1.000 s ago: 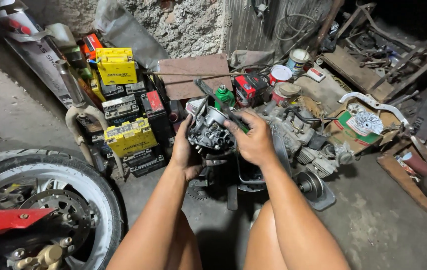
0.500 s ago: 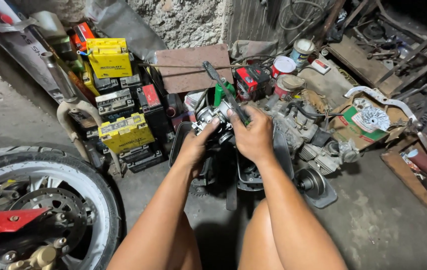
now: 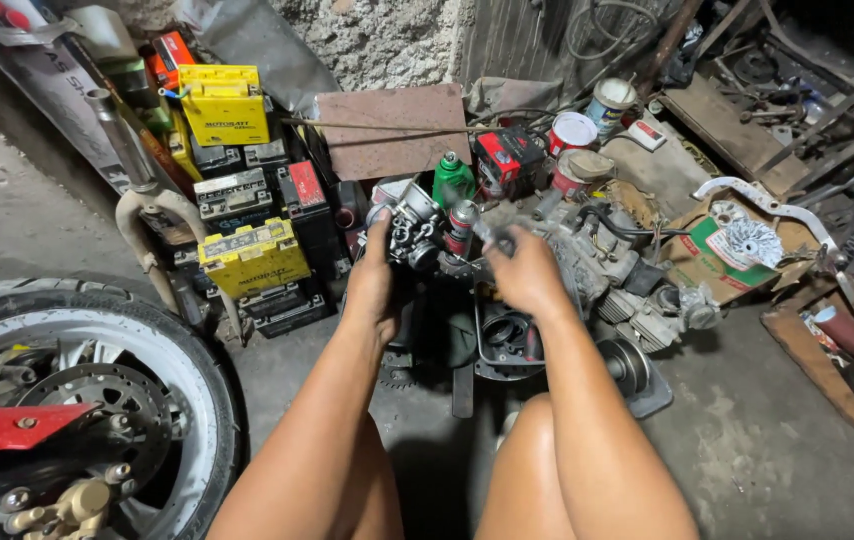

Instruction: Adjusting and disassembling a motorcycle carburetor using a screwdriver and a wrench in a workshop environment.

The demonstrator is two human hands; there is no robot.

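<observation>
My left hand [image 3: 374, 285] grips a grey metal carburetor [image 3: 412, 232], held up in front of me above a dark tray of parts [image 3: 507, 340]. My right hand [image 3: 524, 275] is closed around the handle of a slim tool [image 3: 487, 235] whose tip points at the carburetor's right side. A small spray can [image 3: 461, 226] and a green bottle [image 3: 453, 180] stand just behind the carburetor. My bare knees show at the bottom of the view.
A motorcycle wheel with brake disc [image 3: 67, 400] fills the lower left. Stacked yellow and black batteries [image 3: 242, 215] stand at left, an engine [image 3: 607, 275] at right. Paint cans [image 3: 572, 135], a cardboard box [image 3: 737, 250] and scrap metal crowd the back and right.
The carburetor has been turned in my left hand, and my right hand has shifted down to its right side. The long tool no longer sticks up behind the hands. The camera has tilted slightly.
</observation>
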